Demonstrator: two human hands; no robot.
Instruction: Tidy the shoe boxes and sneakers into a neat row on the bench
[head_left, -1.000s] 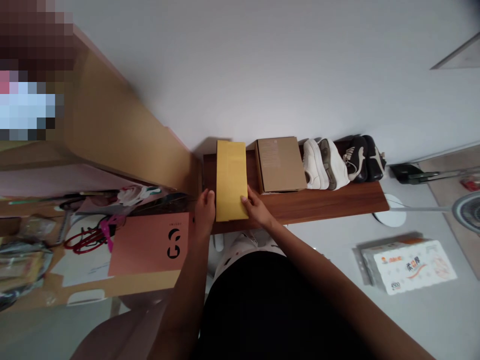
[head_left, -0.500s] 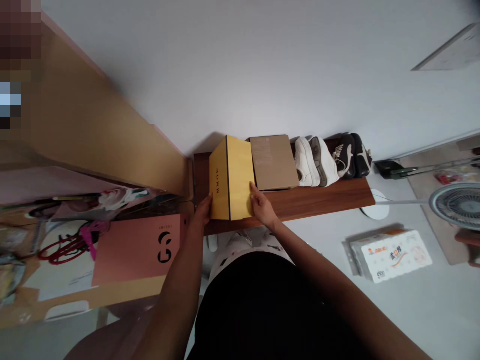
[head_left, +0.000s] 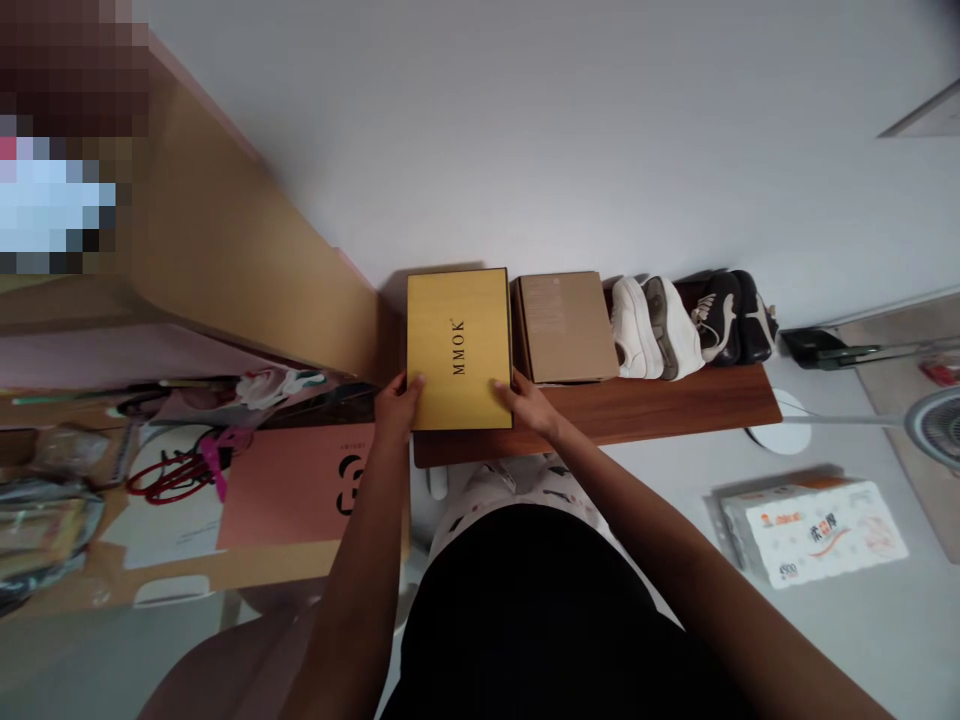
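Note:
A yellow box [head_left: 459,300] with the letters MMOK on its lid lies flat, lid up, at the left end of a brown wooden shelf [head_left: 637,408]. My left hand [head_left: 397,402] grips its near left corner, thumb on the lid. On the near right edge my right hand [head_left: 529,402] holds it, thumb also on top. Just right of the yellow box stands a brown cardboard box [head_left: 568,328]. Beyond that are white shoes [head_left: 649,325] and black shoes [head_left: 735,318].
A tall tan panel [head_left: 247,210] rises on the left. Below it lies a pink box [head_left: 292,485] beside red cords [head_left: 169,478]. A white tissue pack [head_left: 825,535] and a fan [head_left: 934,425] are on the right.
The yellow box has turned from tilted, with two faces showing, to flat with its lid facing up. Both hands still hold it. The view has shifted a little left.

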